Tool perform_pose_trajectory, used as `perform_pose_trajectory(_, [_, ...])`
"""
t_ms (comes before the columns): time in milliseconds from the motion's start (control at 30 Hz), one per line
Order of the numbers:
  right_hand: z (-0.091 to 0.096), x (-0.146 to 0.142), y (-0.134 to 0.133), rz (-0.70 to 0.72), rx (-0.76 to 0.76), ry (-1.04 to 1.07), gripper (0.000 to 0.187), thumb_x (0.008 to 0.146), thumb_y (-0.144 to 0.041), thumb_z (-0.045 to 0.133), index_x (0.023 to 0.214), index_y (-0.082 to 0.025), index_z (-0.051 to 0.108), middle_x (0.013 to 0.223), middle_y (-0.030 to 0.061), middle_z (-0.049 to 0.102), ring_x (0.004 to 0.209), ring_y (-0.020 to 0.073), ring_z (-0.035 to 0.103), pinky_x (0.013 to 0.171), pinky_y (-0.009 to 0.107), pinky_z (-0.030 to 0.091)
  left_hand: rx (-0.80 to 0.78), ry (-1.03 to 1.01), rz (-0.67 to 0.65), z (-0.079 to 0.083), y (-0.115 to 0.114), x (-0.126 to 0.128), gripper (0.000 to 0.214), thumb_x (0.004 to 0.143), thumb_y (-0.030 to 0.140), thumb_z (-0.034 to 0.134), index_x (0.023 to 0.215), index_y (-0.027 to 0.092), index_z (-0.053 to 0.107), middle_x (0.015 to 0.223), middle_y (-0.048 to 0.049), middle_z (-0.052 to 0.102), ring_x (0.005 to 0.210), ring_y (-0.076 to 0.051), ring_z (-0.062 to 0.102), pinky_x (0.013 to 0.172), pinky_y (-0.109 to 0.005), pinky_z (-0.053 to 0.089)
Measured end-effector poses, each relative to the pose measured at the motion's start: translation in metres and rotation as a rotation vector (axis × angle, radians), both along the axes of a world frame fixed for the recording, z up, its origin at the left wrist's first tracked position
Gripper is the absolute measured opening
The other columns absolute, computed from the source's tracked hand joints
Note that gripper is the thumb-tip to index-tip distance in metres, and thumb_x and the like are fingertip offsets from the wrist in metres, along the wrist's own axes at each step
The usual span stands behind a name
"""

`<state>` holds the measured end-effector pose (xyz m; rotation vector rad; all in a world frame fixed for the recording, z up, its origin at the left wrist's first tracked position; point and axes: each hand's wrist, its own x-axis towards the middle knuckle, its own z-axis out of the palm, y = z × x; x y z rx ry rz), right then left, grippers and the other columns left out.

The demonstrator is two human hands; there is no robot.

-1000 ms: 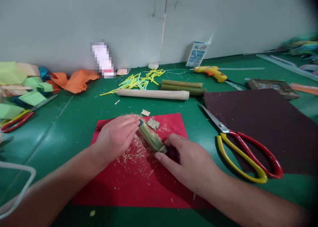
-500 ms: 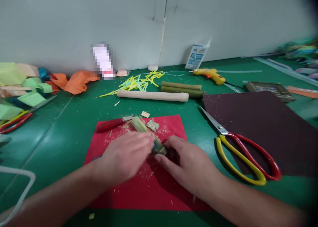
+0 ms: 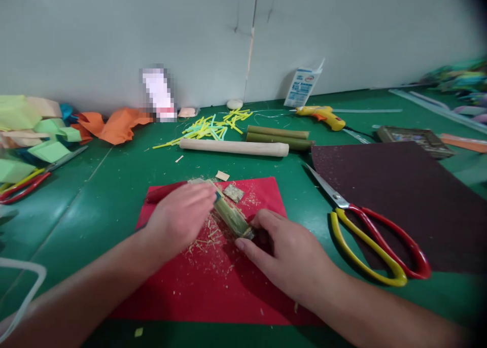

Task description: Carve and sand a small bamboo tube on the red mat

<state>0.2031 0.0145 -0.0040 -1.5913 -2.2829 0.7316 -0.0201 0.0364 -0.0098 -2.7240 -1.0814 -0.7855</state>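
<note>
A short green bamboo piece lies slanted over a red sheet, its outer skin partly scraped pale. My right hand pinches its near end between thumb and fingers. My left hand is closed over the bamboo's far part. A dark bluish edge shows at its fingertips and another dark bit by the wrist; what it grips is mostly hidden. Fine shavings lie scattered beneath. Behind the left hand rests a red-handled knife, its blade partly covered. A small speckled square sits beside the bamboo.
Large scissors lie at right, partly on a dark brown sheet. Behind are a pale wooden rod, green bamboo sticks, yellow strips and a yellow glue gun. Folded papers and other scissors occupy the left.
My left hand has slid away from me and leftward along the bamboo, uncovering its near part and the shavings under it. My right hand has stayed almost still.
</note>
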Motion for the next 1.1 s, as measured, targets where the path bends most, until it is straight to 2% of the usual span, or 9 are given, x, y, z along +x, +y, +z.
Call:
perform_pose_trajectory(100, [-0.0014,0.0003,0.0001,0.011,0.005,0.009,0.02,0.08,-0.039,0.054,0.074,-0.022,0.046,0.07,-0.0017,0.056,0.059,0.0132,0.048,0.051,0.025,0.03,-0.047,0.068,-0.084,0.0001,-0.0025,-0.0004,0.028,0.089,0.011,0.042,0.112,0.012,0.059,0.119,-0.0087,0.061,0.115,-0.019,0.054,0.101,-0.037,0.045])
perform_pose_trajectory(267, [0.0017,0.0,0.0,-0.007,-0.013,-0.006,0.021,0.08,-0.041,0.053,0.074,-0.022,0.046,0.068,-0.0021,0.056,0.058,0.0139,0.049,0.05,0.025,0.03,0.031,0.029,0.035,0.0008,-0.0044,0.0016,0.026,0.088,0.012,0.045,0.109,0.011,0.06,0.111,-0.0095,0.065,0.106,-0.02,0.059,0.096,-0.04,0.048])
perform_pose_trajectory(433, [0.0022,-0.0006,0.0001,0.008,0.019,0.0,0.02,0.079,-0.039,0.055,0.073,-0.022,0.047,0.068,-0.0019,0.057,0.056,0.0127,0.048,0.049,0.024,0.029,0.003,0.063,-0.1,0.0004,-0.0076,0.0045,0.028,0.088,0.01,0.042,0.109,0.01,0.06,0.116,-0.0098,0.062,0.113,-0.02,0.055,0.099,-0.039,0.046])
perform_pose_trajectory(533, [0.0008,-0.0001,0.0002,-0.009,0.027,0.0,0.021,0.079,-0.041,0.055,0.073,-0.022,0.048,0.067,-0.0019,0.057,0.055,0.0125,0.049,0.048,0.024,0.029,0.021,0.017,0.04,0.0003,-0.0029,0.0015,0.025,0.089,0.015,0.045,0.108,0.012,0.061,0.11,-0.009,0.065,0.106,-0.019,0.06,0.095,-0.039,0.049])
perform_pose_trajectory(567, [0.0005,0.0001,0.0001,-0.006,0.031,0.004,0.021,0.079,-0.04,0.055,0.073,-0.022,0.048,0.067,-0.0019,0.057,0.055,0.0125,0.049,0.048,0.024,0.029,0.031,0.024,0.035,0.0005,-0.0026,0.0014,0.026,0.088,0.014,0.044,0.108,0.011,0.061,0.11,-0.0094,0.065,0.106,-0.019,0.06,0.096,-0.04,0.048])
perform_pose_trajectory(733, [0.0007,0.0,0.0005,0.008,0.019,-0.002,0.02,0.079,-0.039,0.055,0.073,-0.022,0.047,0.068,-0.0017,0.057,0.056,0.0128,0.049,0.049,0.024,0.03,-0.003,0.065,-0.165,0.0023,-0.0049,0.0061,0.028,0.088,0.01,0.042,0.109,0.01,0.06,0.116,-0.0093,0.062,0.114,-0.019,0.054,0.101,-0.037,0.044])
perform_pose_trajectory(833, [0.0011,-0.0007,0.0009,-0.007,0.004,-0.025,0.021,0.079,-0.041,0.054,0.073,-0.022,0.046,0.067,-0.0021,0.056,0.057,0.0135,0.048,0.049,0.025,0.029,0.025,0.014,0.004,0.0024,-0.0044,0.0075,0.025,0.089,0.013,0.045,0.107,0.011,0.061,0.109,-0.0092,0.066,0.105,-0.019,0.06,0.096,-0.04,0.047])
perform_pose_trajectory(1000, [0.0028,-0.0016,0.0003,0.012,-0.004,0.004,0.019,0.08,-0.037,0.055,0.074,-0.022,0.045,0.07,-0.002,0.056,0.059,0.0133,0.048,0.051,0.025,0.03,-0.025,0.094,-0.168,-0.0007,-0.0107,0.0081,0.03,0.088,0.01,0.041,0.113,0.01,0.058,0.121,-0.0087,0.06,0.119,-0.02,0.05,0.104,-0.039,0.041])
perform_pose_trajectory(1100, [0.0033,-0.0017,-0.0002,-0.003,-0.006,-0.011,0.02,0.079,-0.04,0.054,0.074,-0.022,0.046,0.069,-0.0021,0.056,0.058,0.0134,0.047,0.05,0.025,0.029,-0.014,0.025,-0.054,-0.0001,-0.0054,0.0045,0.026,0.089,0.012,0.044,0.109,0.012,0.06,0.114,-0.0084,0.064,0.11,-0.019,0.057,0.099,-0.038,0.045])
